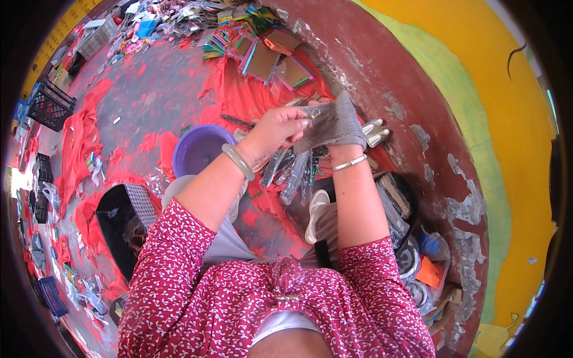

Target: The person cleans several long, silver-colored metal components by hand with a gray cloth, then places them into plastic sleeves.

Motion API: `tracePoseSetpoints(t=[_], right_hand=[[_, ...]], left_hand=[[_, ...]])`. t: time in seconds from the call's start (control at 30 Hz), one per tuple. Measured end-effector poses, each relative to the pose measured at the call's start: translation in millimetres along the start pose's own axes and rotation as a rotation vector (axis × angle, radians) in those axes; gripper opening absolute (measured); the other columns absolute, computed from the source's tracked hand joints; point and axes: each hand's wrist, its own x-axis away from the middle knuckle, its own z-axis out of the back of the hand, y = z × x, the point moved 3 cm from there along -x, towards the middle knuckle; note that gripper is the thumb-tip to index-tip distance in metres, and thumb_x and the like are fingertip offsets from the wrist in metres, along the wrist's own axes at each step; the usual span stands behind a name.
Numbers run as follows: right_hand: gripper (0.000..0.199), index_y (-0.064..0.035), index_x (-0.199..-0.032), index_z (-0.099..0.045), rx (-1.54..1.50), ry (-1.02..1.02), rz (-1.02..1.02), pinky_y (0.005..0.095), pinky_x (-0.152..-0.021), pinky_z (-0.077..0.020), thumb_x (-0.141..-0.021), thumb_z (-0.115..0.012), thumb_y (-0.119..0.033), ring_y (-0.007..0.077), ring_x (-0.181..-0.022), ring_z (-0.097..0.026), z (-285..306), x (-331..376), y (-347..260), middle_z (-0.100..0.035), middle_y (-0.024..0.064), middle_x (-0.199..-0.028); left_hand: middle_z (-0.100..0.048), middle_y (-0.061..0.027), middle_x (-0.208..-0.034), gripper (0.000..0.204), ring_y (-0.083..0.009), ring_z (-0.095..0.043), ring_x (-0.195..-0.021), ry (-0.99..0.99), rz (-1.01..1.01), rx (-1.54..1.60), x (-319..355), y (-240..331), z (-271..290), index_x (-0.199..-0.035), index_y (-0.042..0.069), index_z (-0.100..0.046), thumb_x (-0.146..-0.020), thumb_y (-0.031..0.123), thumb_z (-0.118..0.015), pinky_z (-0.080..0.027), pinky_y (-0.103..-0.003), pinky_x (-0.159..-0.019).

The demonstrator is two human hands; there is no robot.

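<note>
My left hand (278, 132), a pale bangle at its wrist, is closed in a pinch on a small shiny metal piece (314, 113), too small to name. Right beside it, a grey cloth (343, 122) covers my right hand (338, 154), which holds it against the metal piece. The cloth hides most of that hand's fingers. Beneath both hands lie several long plastic-wrapped packets (295, 179). A pair of light gloves (375, 132) rests just right of the cloth. To the left of my left forearm stands a purple basin (200, 149), apparently holding water.
A dark open container (122, 224) sits by my left knee, another (412, 197) by my right. Brown panels with coloured edges (262, 59) are stacked ahead on red sheeting. A black crate (52, 106) stands far left. The peeling wall (412, 89) curves along the right.
</note>
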Motion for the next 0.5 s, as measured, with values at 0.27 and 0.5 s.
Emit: tracePoseSetpoints(t=[0.27, 0.5], right_hand=[[0.051, -0.0105, -0.073, -0.046, 0.055, -0.164, -0.134, 0.0299, -0.063, -0.0408, -0.084, -0.039, -0.059, 0.0177, -0.072, -0.050, -29, 24, 11, -0.052, 0.0046, -0.074], [0.026, -0.0010, -0.105, -0.054, 1.056, -0.011, 0.479, 0.0284, -0.065, -0.0465, -0.092, -0.040, -0.020, 0.0177, -0.075, -0.059, -5, -3, 24, -0.061, 0.0109, -0.085]], left_hand=[[-0.043, 0.0054, -0.059, 0.015, -0.0006, -0.034, -0.047, -0.001, -0.037, 0.114, -2, 4, 8, -0.092, 0.002, -0.058, -0.087, 0.016, -0.052, -0.025, -0.015, -0.040], [-0.040, 0.0071, -0.058, 0.015, -0.0005, -0.030, -0.045, -0.030, 0.093, 0.157, -2, -5, 3, -0.090, 0.003, -0.059, -0.087, 0.017, -0.053, -0.023, -0.015, -0.041]])
